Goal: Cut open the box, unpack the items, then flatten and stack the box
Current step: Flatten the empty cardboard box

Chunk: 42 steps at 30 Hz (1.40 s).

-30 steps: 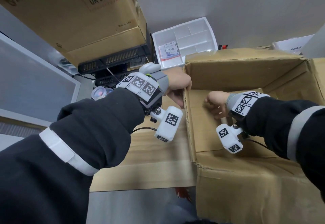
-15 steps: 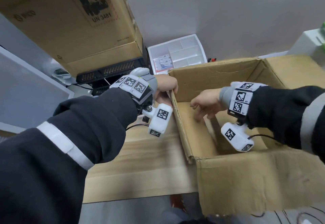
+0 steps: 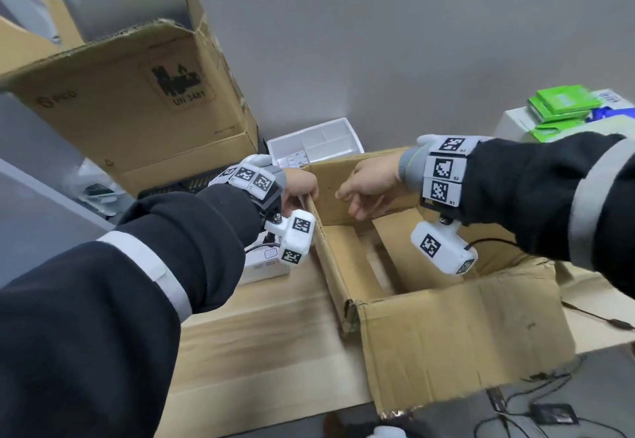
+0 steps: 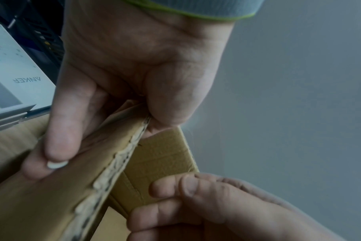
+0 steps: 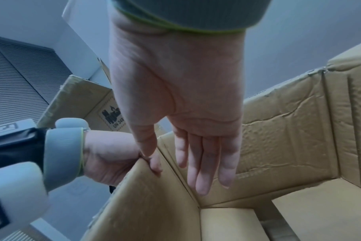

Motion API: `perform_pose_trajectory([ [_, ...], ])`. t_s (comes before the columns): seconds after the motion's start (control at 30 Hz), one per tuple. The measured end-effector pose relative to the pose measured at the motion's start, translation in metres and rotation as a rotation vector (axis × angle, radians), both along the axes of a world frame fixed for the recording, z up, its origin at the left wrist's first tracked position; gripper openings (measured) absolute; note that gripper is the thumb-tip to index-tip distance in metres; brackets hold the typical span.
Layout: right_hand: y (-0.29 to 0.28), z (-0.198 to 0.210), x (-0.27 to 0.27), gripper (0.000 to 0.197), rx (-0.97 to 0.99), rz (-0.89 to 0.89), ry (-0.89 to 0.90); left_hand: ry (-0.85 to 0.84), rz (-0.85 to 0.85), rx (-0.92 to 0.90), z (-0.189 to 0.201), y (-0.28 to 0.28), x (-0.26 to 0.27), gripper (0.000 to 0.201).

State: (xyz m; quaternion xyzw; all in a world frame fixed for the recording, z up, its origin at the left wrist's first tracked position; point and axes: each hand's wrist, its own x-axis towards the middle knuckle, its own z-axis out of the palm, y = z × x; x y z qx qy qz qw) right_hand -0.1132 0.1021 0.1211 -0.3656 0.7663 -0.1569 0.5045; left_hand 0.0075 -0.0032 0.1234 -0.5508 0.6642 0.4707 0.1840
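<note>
A plain grey wall backs a pale wooden tabletop [image 3: 261, 334] on which the open, empty-looking box [image 3: 446, 341] stands at centre right in the head view. The left hand [image 3: 299, 185] clamps the box's far-left corner edge: the left fingers [image 4: 58, 146] lie curled against the outer wall and the thumb presses the inner face, with the raw corrugated edge between them, at 10 o'clock from the box centre. The right hand [image 3: 369, 185] hovers inside the box mouth near the same corner; the right fingers [image 5: 204, 164] are straight, held together and point down toward the inner corner fold, holding nothing; whether they touch the wall cannot be told. The step in hand appears to be collapsing the emptied box. To do it well, hold the pinched corner firmly as an anchor, push the adjoining wall along its existing crease, and let the bottom flaps release before pressing flat. Outward from the hands, a white compartment tray [image 3: 316, 143] lies at 12 o'clock, a large carton marked UN 3481 [image 3: 137, 104] at 10 o'clock, and green packets [image 3: 563, 104] at 2 o'clock.
</note>
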Motion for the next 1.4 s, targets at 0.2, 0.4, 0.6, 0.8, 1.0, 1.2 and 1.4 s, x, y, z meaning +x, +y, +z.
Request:
perform_pose_trajectory([
  [0.2,0.010,0.016,0.021,0.052,-0.012,0.129,-0.051,-0.021,-0.010,-0.044,0.005,-0.006,0.004,0.015],
  [0.4,0.021,0.018,0.053,0.046,0.062,0.372,0.011,-0.024,-0.002,-0.037,0.011,-0.008,0.003,0.019],
  [0.6,0.023,0.022,0.063,0.029,0.077,0.404,0.183,0.035,0.031,-0.041,0.020,-0.014,0.009,0.039],
  [0.8,0.022,0.057,0.033,0.021,0.035,0.365,0.298,0.137,-0.012,-0.056,0.033,-0.030,0.017,0.076],
  [1.0,0.030,0.085,-0.003,0.011,0.022,0.348,0.286,0.433,-0.129,0.062,0.034,-0.042,0.031,0.049],
  [1.2,0.037,0.087,-0.028,0.032,-0.013,0.299,0.122,0.496,-0.353,0.154,0.031,-0.044,0.038,0.067],
  [1.4,0.037,0.095,-0.038,0.032,-0.027,0.339,0.054,0.505,-0.383,0.123,0.022,-0.042,0.041,0.082],
])
